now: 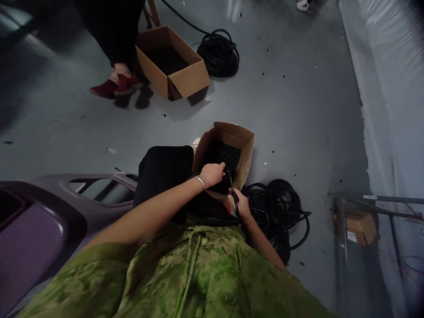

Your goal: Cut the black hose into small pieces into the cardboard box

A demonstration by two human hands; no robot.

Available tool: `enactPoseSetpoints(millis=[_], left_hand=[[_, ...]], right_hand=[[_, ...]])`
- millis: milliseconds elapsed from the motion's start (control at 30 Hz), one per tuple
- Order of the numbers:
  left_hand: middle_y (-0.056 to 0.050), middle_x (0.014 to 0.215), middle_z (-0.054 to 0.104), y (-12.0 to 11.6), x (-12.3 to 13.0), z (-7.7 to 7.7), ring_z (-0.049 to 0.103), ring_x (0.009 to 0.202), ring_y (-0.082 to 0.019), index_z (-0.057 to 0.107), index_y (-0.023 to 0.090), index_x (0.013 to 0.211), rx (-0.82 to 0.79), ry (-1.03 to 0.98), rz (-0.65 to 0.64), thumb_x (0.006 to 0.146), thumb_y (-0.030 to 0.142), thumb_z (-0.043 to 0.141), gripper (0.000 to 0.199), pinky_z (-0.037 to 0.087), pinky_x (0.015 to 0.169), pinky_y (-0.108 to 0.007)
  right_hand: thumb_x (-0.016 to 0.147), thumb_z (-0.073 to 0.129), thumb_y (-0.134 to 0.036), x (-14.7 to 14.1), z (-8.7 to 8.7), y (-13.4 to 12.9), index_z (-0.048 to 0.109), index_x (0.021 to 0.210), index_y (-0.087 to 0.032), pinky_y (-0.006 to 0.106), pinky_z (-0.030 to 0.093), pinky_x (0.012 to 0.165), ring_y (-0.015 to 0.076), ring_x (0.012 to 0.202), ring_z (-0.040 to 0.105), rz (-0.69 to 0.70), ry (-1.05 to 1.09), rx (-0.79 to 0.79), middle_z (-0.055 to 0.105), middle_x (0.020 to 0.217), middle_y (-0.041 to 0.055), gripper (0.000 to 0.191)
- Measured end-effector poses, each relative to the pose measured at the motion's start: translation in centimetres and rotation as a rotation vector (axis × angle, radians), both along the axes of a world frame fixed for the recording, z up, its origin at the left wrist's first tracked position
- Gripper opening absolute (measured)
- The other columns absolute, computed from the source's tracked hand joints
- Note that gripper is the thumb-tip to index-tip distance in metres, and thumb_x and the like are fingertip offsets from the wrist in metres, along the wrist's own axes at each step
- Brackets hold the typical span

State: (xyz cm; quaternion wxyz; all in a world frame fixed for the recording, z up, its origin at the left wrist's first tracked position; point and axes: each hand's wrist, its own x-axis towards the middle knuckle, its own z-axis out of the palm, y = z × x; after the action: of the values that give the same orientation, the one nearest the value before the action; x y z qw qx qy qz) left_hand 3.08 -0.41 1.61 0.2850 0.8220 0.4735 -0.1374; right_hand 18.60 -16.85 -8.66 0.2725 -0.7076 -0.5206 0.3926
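the right hand has its fingers curled around a black cable, a firm-looking grip with no gap to speak of. the held part runs through that hand close to one end, and the end sticks up past the fingers towards the left hand. probably it is held this short so that the tip stays steady and does not flop about. more black cable lies across the lap, which seems to take some of its weight.

the left hand is partly closed, thumb and forefinger drawn together just beside the cable's end. i cannot tell whether the fingertips pinch a small dark piece or touch the cable itself; both are dark against a dark background.

the cardboard box stands in front of the lap, beside the bent knee, and the left hand is over it. small black pieces lie inside, below the left grip and beyond the right one; the box is likely kept this near so the pieces are within easy reach. loose coils lie on the floor next to the right forearm, presumably so that cable comes to that hand without much stretching.
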Motion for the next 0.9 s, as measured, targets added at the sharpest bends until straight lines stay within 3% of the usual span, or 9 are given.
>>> enactPoseSetpoints(millis=[167,267,333,433,500,600,733,900], left_hand=[[-0.013,0.105,0.074,1.2,0.9,0.1,0.073,0.094,-0.022,0.062,0.013,0.118,-0.192,-0.151,0.082,0.095,0.029,0.055,0.029,0.053,0.082,-0.027],[-0.007,0.088,0.074,2.3,1.0,0.5,0.071,0.073,-0.015,0.065,0.014,0.115,-0.365,-0.281,0.159,0.098,0.025,0.048,0.027,0.053,0.068,-0.023],[-0.005,0.083,0.074,2.3,0.6,0.4,0.070,0.067,-0.014,0.069,0.014,0.109,-0.396,-0.326,0.220,0.098,0.026,0.046,0.028,0.052,0.063,-0.022],[-0.008,0.087,0.076,0.6,-0.2,-0.5,0.071,0.072,-0.017,0.072,0.015,0.107,-0.306,-0.288,0.316,0.098,0.028,0.046,0.031,0.053,0.069,-0.025],[-0.011,0.100,0.076,-1.1,-0.6,-1.2,0.072,0.088,-0.019,0.073,0.015,0.109,-0.192,-0.250,0.363,0.099,0.028,0.044,0.032,0.053,0.080,-0.027],[-0.011,0.113,0.075,-2.6,-0.9,-1.8,0.070,0.104,-0.021,0.072,0.019,0.116,-0.108,-0.250,0.350,0.099,0.029,0.044,0.034,0.051,0.088,-0.027],[-0.011,0.113,0.074,-2.5,-1.4,-1.7,0.069,0.105,-0.023,0.070,0.021,0.118,-0.048,-0.229,0.337,0.100,0.031,0.041,0.036,0.051,0.089,-0.030],[-0.011,0.113,0.074,-2.7,-1.5,-1.7,0.070,0.103,-0.023,0.070,0.022,0.119,-0.034,-0.211,0.259,0.100,0.034,0.041,0.036,0.051,0.085,-0.030]], right_hand=[[0.088,0.056,-0.045,-0.2,0.5,0.1,0.067,0.118,-0.022,0.033,0.055,0.088,0.0230,0.096,0.071,0.024,0.001,0.036,0.075,0.106,0.0051,0.040],[0.089,0.054,-0.047,-0.2,0.6,0.0,0.066,0.120,-0.021,0.030,0.057,0.079,0.0221,0.089,0.071,0.010,0.004,-0.002,0.074,0.093,0.0037,0.043],[0.089,0.054,-0.047,-0.1,0.5,-0.2,0.066,0.122,-0.019,0.028,0.056,0.073,0.0216,0.083,0.071,0.002,0.006,-0.020,0.072,0.084,0.0028,0.045],[0.089,0.054,-0.047,0.1,0.4,-0.3,0.065,0.124,-0.019,0.028,0.056,0.070,0.0213,0.080,0.070,0.011,0.001,-0.023,0.071,0.079,0.0025,0.046],[0.090,0.054,-0.047,0.3,0.4,-0.2,0.065,0.125,-0.020,0.028,0.056,0.070,0.0211,0.080,0.069,0.031,-0.003,-0.023,0.070,0.079,0.0025,0.045],[0.091,0.054,-0.045,0.7,0.6,0.0,0.065,0.125,-0.019,0.029,0.056,0.071,0.0212,0.081,0.069,0.090,0.006,-0.024,0.071,0.081,0.0031,0.044],[0.091,0.054,-0.044,0.9,0.9,0.2,0.064,0.125,-0.019,0.030,0.057,0.076,0.0220,0.087,0.070,0.148,0.013,-0.027,0.073,0.087,0.0043,0.043],[0.091,0.055,-0.044,0.8,1.4,0.5,0.065,0.122,-0.020,0.032,0.056,0.089,0.0234,0.103,0.069,0.194,0.006,0.008,0.073,0.110,0.0065,0.041]])
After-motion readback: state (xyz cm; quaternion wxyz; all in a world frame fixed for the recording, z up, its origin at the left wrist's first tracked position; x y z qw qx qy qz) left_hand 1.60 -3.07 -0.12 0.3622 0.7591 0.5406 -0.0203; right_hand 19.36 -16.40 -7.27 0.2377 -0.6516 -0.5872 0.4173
